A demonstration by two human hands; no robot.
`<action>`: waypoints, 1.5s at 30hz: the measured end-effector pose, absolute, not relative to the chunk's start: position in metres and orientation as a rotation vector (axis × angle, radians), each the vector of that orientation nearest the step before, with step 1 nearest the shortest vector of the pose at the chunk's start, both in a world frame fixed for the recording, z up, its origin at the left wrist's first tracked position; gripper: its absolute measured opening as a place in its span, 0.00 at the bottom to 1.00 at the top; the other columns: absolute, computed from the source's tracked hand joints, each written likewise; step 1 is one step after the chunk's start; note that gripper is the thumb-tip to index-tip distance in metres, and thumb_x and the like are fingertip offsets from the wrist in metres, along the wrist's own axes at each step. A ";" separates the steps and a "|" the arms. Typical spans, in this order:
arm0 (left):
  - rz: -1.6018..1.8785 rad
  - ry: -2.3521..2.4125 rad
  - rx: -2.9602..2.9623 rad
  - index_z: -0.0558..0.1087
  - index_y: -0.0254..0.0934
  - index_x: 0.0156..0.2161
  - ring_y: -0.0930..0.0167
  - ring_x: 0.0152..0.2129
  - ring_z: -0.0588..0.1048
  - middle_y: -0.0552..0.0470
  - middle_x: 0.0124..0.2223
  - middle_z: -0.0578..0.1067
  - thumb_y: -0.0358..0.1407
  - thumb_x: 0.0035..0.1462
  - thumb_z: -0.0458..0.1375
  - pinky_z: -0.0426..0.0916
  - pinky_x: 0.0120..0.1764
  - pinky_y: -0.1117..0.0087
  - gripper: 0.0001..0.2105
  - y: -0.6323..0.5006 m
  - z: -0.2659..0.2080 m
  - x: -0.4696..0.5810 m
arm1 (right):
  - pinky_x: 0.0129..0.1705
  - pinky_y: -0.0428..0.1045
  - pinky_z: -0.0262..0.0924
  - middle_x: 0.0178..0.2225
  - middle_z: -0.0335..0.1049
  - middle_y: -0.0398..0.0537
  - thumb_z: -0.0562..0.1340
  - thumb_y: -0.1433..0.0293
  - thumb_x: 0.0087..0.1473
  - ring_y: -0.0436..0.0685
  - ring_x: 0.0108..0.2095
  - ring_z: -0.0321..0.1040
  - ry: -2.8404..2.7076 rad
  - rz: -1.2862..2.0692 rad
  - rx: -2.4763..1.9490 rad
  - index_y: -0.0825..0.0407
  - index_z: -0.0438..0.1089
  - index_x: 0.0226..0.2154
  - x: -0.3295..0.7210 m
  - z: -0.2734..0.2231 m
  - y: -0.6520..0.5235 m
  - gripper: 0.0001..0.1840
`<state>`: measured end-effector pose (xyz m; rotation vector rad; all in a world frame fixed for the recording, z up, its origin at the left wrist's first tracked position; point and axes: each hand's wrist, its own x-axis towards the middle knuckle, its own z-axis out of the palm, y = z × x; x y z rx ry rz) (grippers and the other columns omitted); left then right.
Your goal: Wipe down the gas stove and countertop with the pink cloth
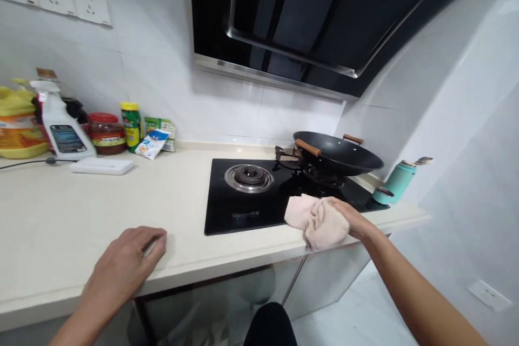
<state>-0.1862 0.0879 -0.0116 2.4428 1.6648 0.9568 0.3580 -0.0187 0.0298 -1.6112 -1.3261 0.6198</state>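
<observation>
My right hand (348,217) grips a pale pink cloth (322,224) at the front edge of the black gas stove (243,213). Part of the cloth lies on the stove's glass, and part hangs over the counter edge. My left hand (132,254) rests on the white countertop (178,194) left of the stove, holding nothing, with thumb and fingers apart. The left burner (249,177) is bare, its pan support lifted off. A black wok (340,155) with wooden handles sits over the right burner, and a pan support (287,157) lies behind, left of the wok.
Above the stove hangs a black range hood (292,16). Along the wall at left stand a spray bottle (62,124), a red-lidded jar (106,134), a yellow-capped container (131,127) and a yellow jug (20,127). A teal bottle (400,181) leans at the right end.
</observation>
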 end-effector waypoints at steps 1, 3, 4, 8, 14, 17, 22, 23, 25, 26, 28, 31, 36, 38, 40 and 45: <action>0.964 1.670 2.442 0.79 0.42 0.40 0.58 0.47 0.77 0.47 0.45 0.83 0.52 0.59 0.51 0.68 0.51 0.58 0.20 0.088 -0.011 -0.186 | 0.51 0.56 0.67 0.42 0.77 0.51 0.62 0.53 0.49 0.63 0.44 0.73 -1.369 0.525 -1.688 0.50 0.76 0.38 0.364 0.026 -0.013 0.21; 0.951 1.670 2.438 0.79 0.42 0.40 0.57 0.46 0.77 0.46 0.45 0.83 0.52 0.59 0.51 0.69 0.51 0.58 0.20 0.089 -0.011 -0.187 | 0.55 0.58 0.64 0.40 0.77 0.50 0.63 0.58 0.44 0.64 0.46 0.72 -1.393 0.354 -1.805 0.49 0.77 0.35 0.385 0.023 -0.012 0.17; 0.940 1.668 2.433 0.79 0.41 0.40 0.57 0.47 0.77 0.46 0.45 0.83 0.52 0.59 0.51 0.69 0.52 0.57 0.21 0.089 -0.011 -0.188 | 0.57 0.59 0.62 0.40 0.77 0.50 0.62 0.60 0.43 0.65 0.47 0.71 -1.364 0.297 -1.840 0.49 0.77 0.34 0.397 0.024 -0.016 0.16; 0.898 1.670 2.415 0.79 0.40 0.41 0.55 0.47 0.77 0.44 0.46 0.82 0.53 0.57 0.51 0.68 0.53 0.54 0.22 0.093 -0.013 -0.190 | 0.59 0.63 0.59 0.45 0.74 0.55 0.55 0.59 0.51 0.66 0.48 0.68 -1.143 0.060 -1.949 0.50 0.76 0.41 0.419 0.030 -0.050 0.21; 0.857 1.693 2.440 0.80 0.41 0.41 0.55 0.48 0.77 0.45 0.47 0.82 0.54 0.57 0.50 0.68 0.54 0.53 0.23 0.097 -0.015 -0.189 | 0.58 0.66 0.57 0.56 0.68 0.55 0.54 0.51 0.62 0.69 0.55 0.62 -1.462 -0.298 -2.111 0.43 0.73 0.55 0.332 -0.017 -0.068 0.26; 0.828 1.680 2.460 0.79 0.40 0.42 0.56 0.48 0.76 0.45 0.47 0.82 0.52 0.58 0.50 0.67 0.54 0.54 0.22 0.095 -0.013 -0.188 | 0.57 0.71 0.54 0.63 0.60 0.54 0.53 0.50 0.64 0.73 0.60 0.56 -1.358 -0.398 -2.342 0.39 0.72 0.57 0.303 -0.028 -0.052 0.26; 0.880 1.649 2.522 0.79 0.39 0.41 0.57 0.46 0.76 0.46 0.45 0.83 0.50 0.60 0.50 0.67 0.54 0.55 0.20 0.090 -0.009 -0.184 | 0.53 0.70 0.57 0.57 0.63 0.54 0.52 0.52 0.66 0.71 0.54 0.60 -1.392 -0.263 -2.476 0.38 0.70 0.56 0.297 0.001 -0.030 0.23; 0.874 1.656 2.521 0.79 0.39 0.41 0.57 0.47 0.76 0.46 0.45 0.83 0.50 0.61 0.50 0.67 0.54 0.56 0.20 0.090 -0.009 -0.184 | 0.51 0.68 0.57 0.54 0.64 0.55 0.52 0.53 0.67 0.70 0.52 0.60 -1.438 -0.251 -2.488 0.40 0.70 0.56 0.291 0.007 -0.026 0.22; 0.870 1.663 2.518 0.78 0.39 0.42 0.58 0.47 0.76 0.47 0.46 0.83 0.49 0.61 0.51 0.67 0.53 0.56 0.19 0.089 -0.008 -0.183 | 0.50 0.65 0.57 0.51 0.65 0.57 0.51 0.56 0.67 0.70 0.50 0.60 -1.546 -0.261 -2.488 0.44 0.71 0.55 0.272 0.016 -0.016 0.22; 0.876 1.658 2.522 0.78 0.40 0.42 0.58 0.47 0.76 0.47 0.45 0.83 0.49 0.61 0.51 0.67 0.53 0.56 0.19 0.088 -0.008 -0.183 | 0.50 0.65 0.56 0.51 0.65 0.58 0.50 0.57 0.67 0.70 0.50 0.60 -1.607 -0.273 -2.469 0.45 0.71 0.54 0.259 0.018 -0.010 0.21; 0.909 1.647 2.532 0.78 0.40 0.41 0.58 0.46 0.76 0.48 0.45 0.83 0.49 0.61 0.51 0.67 0.53 0.56 0.19 0.087 -0.008 -0.182 | 0.50 0.64 0.55 0.50 0.66 0.59 0.51 0.59 0.67 0.70 0.50 0.60 -1.735 -0.301 -2.393 0.48 0.72 0.52 0.233 0.021 0.002 0.20; 0.976 1.634 2.534 0.78 0.41 0.39 0.58 0.44 0.77 0.49 0.43 0.83 0.49 0.61 0.51 0.68 0.51 0.56 0.18 0.086 -0.009 -0.182 | 0.50 0.60 0.54 0.48 0.67 0.57 0.54 0.61 0.65 0.67 0.49 0.60 -1.999 -0.285 -2.160 0.49 0.72 0.50 0.202 0.024 0.026 0.17; 1.076 1.618 2.561 0.78 0.41 0.38 0.59 0.43 0.79 0.49 0.42 0.83 0.49 0.61 0.52 0.70 0.49 0.58 0.17 0.087 -0.014 -0.185 | 0.55 0.54 0.51 0.55 0.66 0.48 0.56 0.66 0.66 0.59 0.54 0.59 -2.388 -0.123 -1.901 0.41 0.72 0.53 0.202 0.046 0.082 0.16; 1.125 1.613 2.553 0.79 0.42 0.38 0.59 0.42 0.79 0.48 0.41 0.83 0.49 0.61 0.52 0.71 0.48 0.58 0.17 0.086 -0.015 -0.185 | 0.61 0.58 0.46 0.63 0.59 0.46 0.58 0.66 0.66 0.62 0.62 0.53 -2.346 -0.177 -2.034 0.37 0.74 0.51 0.215 0.057 0.104 0.15; 1.143 1.607 2.540 0.79 0.42 0.38 0.59 0.41 0.80 0.48 0.41 0.83 0.49 0.61 0.52 0.72 0.47 0.58 0.17 0.085 -0.016 -0.185 | 0.63 0.64 0.41 0.67 0.54 0.49 0.60 0.66 0.64 0.69 0.65 0.48 -2.243 -0.247 -2.177 0.37 0.75 0.52 0.230 0.067 0.122 0.16; 1.185 1.595 2.542 0.80 0.42 0.38 0.60 0.40 0.80 0.48 0.41 0.83 0.47 0.62 0.53 0.72 0.45 0.59 0.16 0.082 -0.018 -0.185 | 0.57 0.63 0.56 0.61 0.61 0.67 0.66 0.64 0.59 0.74 0.59 0.62 -2.011 -0.133 -2.509 0.51 0.65 0.63 0.270 0.085 0.145 0.31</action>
